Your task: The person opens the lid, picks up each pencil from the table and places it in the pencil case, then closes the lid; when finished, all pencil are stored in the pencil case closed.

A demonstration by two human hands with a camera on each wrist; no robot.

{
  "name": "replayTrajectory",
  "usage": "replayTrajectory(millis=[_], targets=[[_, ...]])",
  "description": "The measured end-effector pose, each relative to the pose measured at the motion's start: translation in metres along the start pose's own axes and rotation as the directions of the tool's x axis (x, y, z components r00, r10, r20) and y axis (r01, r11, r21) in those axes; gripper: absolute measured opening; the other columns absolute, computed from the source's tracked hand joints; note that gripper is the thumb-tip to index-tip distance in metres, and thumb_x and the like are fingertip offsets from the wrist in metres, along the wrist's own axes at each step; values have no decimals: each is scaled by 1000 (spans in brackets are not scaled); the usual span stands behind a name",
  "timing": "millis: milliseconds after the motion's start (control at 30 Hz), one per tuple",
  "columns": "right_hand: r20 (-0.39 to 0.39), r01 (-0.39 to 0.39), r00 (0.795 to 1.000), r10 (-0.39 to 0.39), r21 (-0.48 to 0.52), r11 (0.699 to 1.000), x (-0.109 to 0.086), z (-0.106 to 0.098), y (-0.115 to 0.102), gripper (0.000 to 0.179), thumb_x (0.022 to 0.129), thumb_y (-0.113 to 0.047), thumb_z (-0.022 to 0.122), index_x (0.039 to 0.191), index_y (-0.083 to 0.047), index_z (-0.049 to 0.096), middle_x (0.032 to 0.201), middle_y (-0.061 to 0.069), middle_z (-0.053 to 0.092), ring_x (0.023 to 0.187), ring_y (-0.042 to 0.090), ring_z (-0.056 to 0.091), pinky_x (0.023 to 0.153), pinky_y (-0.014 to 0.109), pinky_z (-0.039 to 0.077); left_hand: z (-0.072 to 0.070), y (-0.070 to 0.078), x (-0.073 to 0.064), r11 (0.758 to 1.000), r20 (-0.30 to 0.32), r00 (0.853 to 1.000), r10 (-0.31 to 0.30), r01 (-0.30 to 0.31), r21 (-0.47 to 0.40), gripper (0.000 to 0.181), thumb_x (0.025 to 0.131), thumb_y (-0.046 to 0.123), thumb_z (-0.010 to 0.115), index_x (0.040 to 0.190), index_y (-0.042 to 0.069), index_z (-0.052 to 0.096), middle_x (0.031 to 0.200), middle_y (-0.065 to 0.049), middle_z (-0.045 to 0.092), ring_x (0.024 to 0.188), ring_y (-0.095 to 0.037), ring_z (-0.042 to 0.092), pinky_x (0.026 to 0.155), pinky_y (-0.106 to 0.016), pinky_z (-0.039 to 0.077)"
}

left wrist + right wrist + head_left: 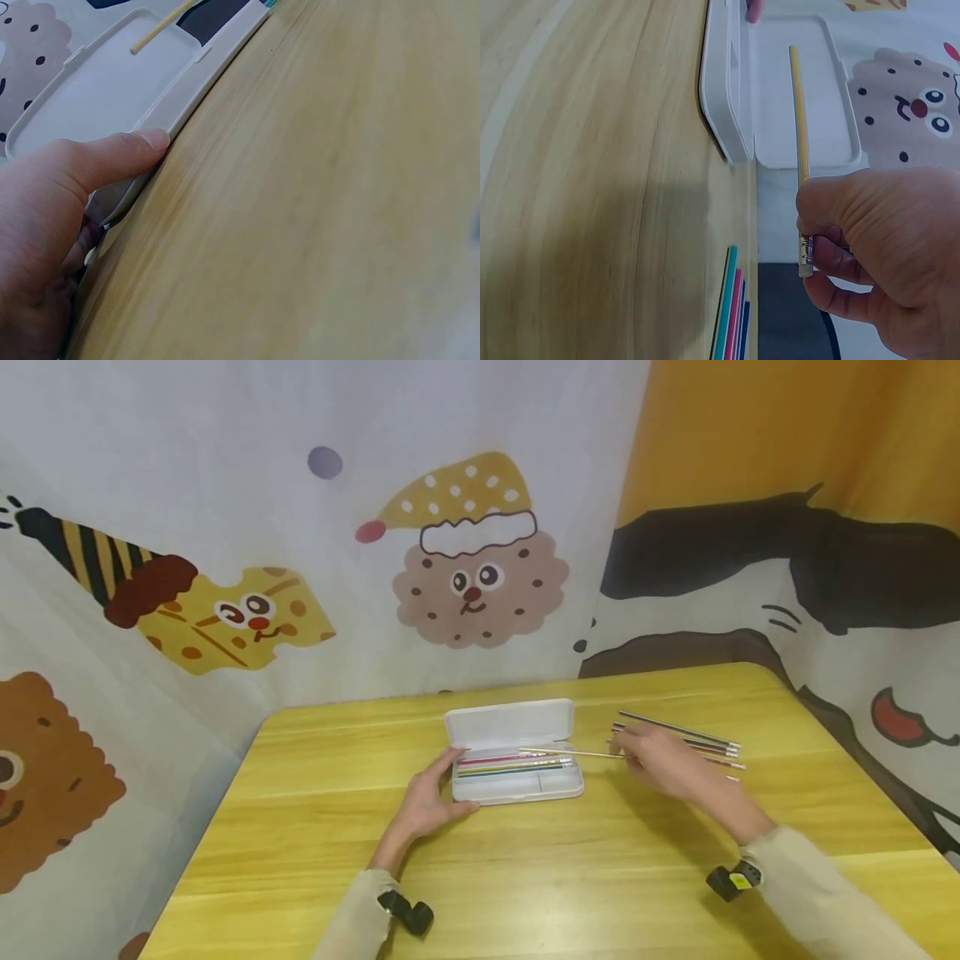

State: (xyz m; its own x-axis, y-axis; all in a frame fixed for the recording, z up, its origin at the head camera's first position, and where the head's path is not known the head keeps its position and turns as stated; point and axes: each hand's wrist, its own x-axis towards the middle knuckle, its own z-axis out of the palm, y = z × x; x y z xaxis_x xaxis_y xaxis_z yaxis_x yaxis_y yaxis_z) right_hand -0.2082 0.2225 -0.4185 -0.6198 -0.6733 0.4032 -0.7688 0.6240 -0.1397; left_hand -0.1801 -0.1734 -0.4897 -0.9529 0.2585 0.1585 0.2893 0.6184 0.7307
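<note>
An open white pencil case (495, 798) lies on the table with its lid (510, 724) tilted up at the back. Several coloured pencils (513, 769) lie lengthwise in it. At the case's left end, my left hand (426, 800) holds it between thumb and fingers; the left wrist view shows the thumb (124, 156) against the front edge. My right hand (889, 251) pinches a yellow pencil (800, 112) near its eraser end, right of the case. The pencil's other end points left, over the case's compartment.
Several more pencils (678, 727) lie side by side on the yellow wood-grain table (525, 877), beneath and behind my right hand. A curtain (360, 635) with cartoon figures hangs along the table's back edge.
</note>
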Motion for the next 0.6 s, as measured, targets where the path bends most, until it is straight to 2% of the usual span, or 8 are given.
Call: replayTrajectory(millis=[200,600], targets=[[47,-22,999,21,17,1000,10,6,-5,30,73,16,66,94,-5,71,87,4,64,76,16,60,60,27,53,1,-2,1,1000,0,1000,4,-4,4,90,72,25,91,149,15,46,155,-17,37,139,-35,39,114,-49,31],[46,20,999,-21,28,999,29,21,-12,28,74,14,68,94,-4,71,86,5,64,75,16,60,62,26,54,2,-2,0,1000,-1,1000,5,-5,-6,90,72,24,91,149,14,46,155,-18,37,138,-35,40,114,-47,33]])
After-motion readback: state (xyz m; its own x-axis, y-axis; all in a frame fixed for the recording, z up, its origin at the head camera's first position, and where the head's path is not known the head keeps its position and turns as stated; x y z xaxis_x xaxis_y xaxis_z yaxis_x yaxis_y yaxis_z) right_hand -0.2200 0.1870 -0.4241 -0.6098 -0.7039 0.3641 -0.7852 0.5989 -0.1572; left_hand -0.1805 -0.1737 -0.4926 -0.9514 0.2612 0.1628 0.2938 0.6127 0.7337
